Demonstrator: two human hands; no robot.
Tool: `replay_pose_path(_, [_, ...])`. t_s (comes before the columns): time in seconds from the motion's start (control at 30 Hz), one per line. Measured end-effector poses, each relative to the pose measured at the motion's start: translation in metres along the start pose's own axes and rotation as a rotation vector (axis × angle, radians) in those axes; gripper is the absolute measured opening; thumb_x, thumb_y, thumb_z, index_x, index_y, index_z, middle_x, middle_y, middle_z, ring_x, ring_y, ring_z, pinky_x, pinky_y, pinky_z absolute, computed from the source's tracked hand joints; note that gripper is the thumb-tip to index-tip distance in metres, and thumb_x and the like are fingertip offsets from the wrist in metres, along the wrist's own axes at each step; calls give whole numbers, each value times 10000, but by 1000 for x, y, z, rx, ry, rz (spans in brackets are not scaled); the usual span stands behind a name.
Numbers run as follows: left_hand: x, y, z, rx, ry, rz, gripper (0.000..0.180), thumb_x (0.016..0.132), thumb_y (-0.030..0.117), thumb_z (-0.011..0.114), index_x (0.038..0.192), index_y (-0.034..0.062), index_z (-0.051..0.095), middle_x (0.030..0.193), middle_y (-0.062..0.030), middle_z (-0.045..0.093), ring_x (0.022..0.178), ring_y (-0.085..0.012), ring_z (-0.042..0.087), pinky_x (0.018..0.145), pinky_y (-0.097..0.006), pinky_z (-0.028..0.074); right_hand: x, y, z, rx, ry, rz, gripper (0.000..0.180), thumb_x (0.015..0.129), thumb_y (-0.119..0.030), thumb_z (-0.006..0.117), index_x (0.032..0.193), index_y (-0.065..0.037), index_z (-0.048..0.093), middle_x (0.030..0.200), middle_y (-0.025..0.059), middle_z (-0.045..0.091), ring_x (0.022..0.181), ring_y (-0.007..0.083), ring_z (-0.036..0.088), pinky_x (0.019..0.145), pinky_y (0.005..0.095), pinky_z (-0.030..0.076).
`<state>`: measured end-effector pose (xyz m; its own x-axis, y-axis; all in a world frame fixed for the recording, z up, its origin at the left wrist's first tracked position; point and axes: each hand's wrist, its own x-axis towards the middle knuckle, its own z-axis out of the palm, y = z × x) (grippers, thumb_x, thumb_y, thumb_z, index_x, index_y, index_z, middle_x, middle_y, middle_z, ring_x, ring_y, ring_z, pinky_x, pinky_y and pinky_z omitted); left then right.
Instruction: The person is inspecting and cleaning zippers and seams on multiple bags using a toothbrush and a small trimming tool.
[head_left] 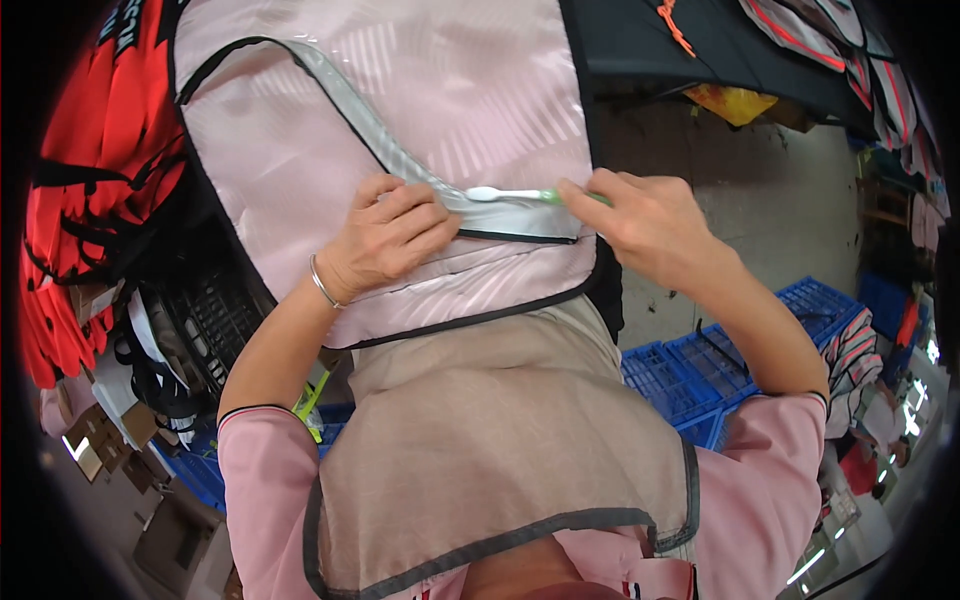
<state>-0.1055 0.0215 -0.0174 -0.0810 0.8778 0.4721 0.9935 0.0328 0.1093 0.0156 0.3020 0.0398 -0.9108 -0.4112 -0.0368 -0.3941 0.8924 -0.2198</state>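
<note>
A pale pink fabric panel [480, 80] with black edging lies spread before me, its near edge against my apron. Across it curves a silvery grey strip [350, 108] with a black border, its far left end arching over the panel. My left hand [392, 230] has its fingers curled onto the strip, pressing it against the panel. Between the fingers of my right hand [645, 225] is a slim toothbrush [515, 195], white toward the head and green at the handle. The brush's head rests at the strip, close to my left fingertips; its bristles cannot be made out.
Red fabric pieces with black straps [95, 150] hang at the left. Blue plastic crates [675, 380] stand on the floor to the right. A dark table [640, 45] extends at the far right, with an orange cord [675, 28] and striped fabric pieces [885, 90].
</note>
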Motion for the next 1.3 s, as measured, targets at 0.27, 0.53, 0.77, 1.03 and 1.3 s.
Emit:
replay_pose_path(0.27, [1,-2,2,41,9,-22,151,665,108,667,813,115,635,775,25,549,805,-120,560,819,-295,398,-48,30,-11,-90,-126,61,448,723,-53,606,1169,-95,584,851,42,569,737,202,642,552,330,501])
replay_pose_path(0.53, [2,-1,2,26,-15,-39,169,668,95,666,836,109,646,767,17,544,820,-145,568,820,-321,388,-18,24,30,7,81,15,430,732,-56,605,1160,-103,595,800,31,548,662,192,603,514,318,472])
replay_pose_path(0.77, [-5,15,-9,58,-12,-203,277,644,92,696,917,138,680,851,12,603,897,-167,579,892,-378,353,-85,32,12,274,136,334,318,809,-46,637,1124,-87,633,886,46,636,744,221,645,579,334,510])
replay_pose_path(1.03, [-40,95,-46,-9,-139,-424,354,686,237,771,1020,158,684,1073,-13,612,1028,-215,565,971,-433,313,-3,88,-5,568,659,705,264,808,-160,712,1033,-36,649,965,145,671,820,305,650,709,359,498])
replay_pose_path(1.3, [-17,108,-32,-28,-415,-667,647,718,306,763,1317,222,532,1431,-124,417,1304,-308,385,1087,-487,245,73,181,2,163,603,838,333,825,-309,679,1106,-141,616,1099,104,578,1018,347,587,856,436,477])
